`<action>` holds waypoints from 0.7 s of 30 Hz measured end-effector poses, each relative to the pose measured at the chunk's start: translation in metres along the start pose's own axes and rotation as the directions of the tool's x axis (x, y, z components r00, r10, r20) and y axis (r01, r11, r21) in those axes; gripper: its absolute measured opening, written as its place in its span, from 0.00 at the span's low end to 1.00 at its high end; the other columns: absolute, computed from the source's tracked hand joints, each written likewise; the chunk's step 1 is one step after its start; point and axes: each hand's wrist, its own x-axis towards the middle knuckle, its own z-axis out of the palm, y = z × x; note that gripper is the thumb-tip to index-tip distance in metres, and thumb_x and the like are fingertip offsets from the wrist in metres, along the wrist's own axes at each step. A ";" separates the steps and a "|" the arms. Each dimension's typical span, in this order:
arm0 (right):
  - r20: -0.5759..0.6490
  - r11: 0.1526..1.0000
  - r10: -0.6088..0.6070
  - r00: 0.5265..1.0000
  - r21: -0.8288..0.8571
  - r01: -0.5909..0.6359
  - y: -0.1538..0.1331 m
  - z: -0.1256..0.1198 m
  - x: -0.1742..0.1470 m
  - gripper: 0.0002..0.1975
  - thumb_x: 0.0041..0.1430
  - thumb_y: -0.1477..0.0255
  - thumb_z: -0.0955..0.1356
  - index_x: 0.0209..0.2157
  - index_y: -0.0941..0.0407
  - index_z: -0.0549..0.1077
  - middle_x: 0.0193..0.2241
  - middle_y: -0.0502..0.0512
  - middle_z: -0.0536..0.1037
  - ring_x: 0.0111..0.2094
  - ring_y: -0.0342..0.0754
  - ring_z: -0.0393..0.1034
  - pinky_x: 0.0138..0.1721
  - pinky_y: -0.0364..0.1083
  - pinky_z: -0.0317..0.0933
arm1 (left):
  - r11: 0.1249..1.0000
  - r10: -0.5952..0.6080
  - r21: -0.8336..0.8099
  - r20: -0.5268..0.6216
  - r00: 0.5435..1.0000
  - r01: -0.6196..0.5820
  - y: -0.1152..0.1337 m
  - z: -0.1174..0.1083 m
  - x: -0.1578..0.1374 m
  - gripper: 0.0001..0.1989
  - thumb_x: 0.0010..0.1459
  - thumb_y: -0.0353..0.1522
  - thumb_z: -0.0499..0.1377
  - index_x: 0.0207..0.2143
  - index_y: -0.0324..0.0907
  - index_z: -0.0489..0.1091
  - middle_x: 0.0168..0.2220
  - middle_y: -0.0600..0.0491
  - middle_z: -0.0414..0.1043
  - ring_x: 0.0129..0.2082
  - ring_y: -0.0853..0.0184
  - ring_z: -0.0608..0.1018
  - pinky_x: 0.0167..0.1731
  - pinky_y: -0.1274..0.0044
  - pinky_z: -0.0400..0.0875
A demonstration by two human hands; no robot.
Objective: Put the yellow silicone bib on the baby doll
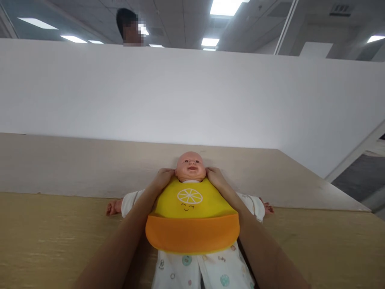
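Note:
A baby doll (190, 165) lies on its back, head away from me and arms spread out sideways. It wears a white printed outfit (192, 267). Over its chest lies a yellow bib (168, 200) with a white citrus slice and a smiling face on it; an orange catch pocket (192, 233) runs along its lower edge. At the left side of the doll's neck, my left hand (165, 176) is closed on the bib's upper edge. My right hand (215, 176) grips the matching edge on the other side. Both sets of fingertips are partly hidden beside the neck.
The doll rests on a wooden table (60, 237), with a paler board (75, 164) across the far part. Behind stands a white partition (192, 96). Beyond it, part of a person's head (128, 28) shows under ceiling lights.

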 end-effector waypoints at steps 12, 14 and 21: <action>-0.005 0.976 0.104 0.995 0.193 -0.101 -0.017 -0.009 -0.039 0.17 0.40 0.67 0.64 0.34 0.59 0.73 0.23 0.51 0.74 0.24 0.45 0.66 0.26 0.43 0.57 | 0.960 -0.090 -0.254 0.099 0.991 0.113 0.014 -0.012 -0.040 0.12 0.40 0.32 0.63 0.29 0.36 0.75 0.26 0.48 0.77 0.25 0.63 0.76 0.28 0.74 0.69; 0.059 0.924 0.141 0.988 0.350 -0.153 -0.021 -0.013 -0.054 0.19 0.39 0.68 0.67 0.37 0.58 0.72 0.23 0.50 0.75 0.24 0.45 0.67 0.27 0.43 0.59 | 0.959 -0.071 -0.263 0.146 0.987 0.108 0.017 -0.015 -0.052 0.13 0.42 0.35 0.63 0.29 0.34 0.75 0.28 0.47 0.77 0.26 0.62 0.77 0.28 0.74 0.69; 0.332 0.861 0.009 0.943 0.478 -0.176 -0.036 -0.032 -0.100 0.18 0.39 0.68 0.72 0.35 0.60 0.76 0.33 0.56 0.79 0.35 0.48 0.72 0.38 0.44 0.62 | 0.966 0.066 -0.259 0.268 0.961 0.006 0.045 -0.023 -0.092 0.13 0.43 0.34 0.61 0.34 0.39 0.76 0.36 0.49 0.78 0.36 0.62 0.77 0.38 0.75 0.68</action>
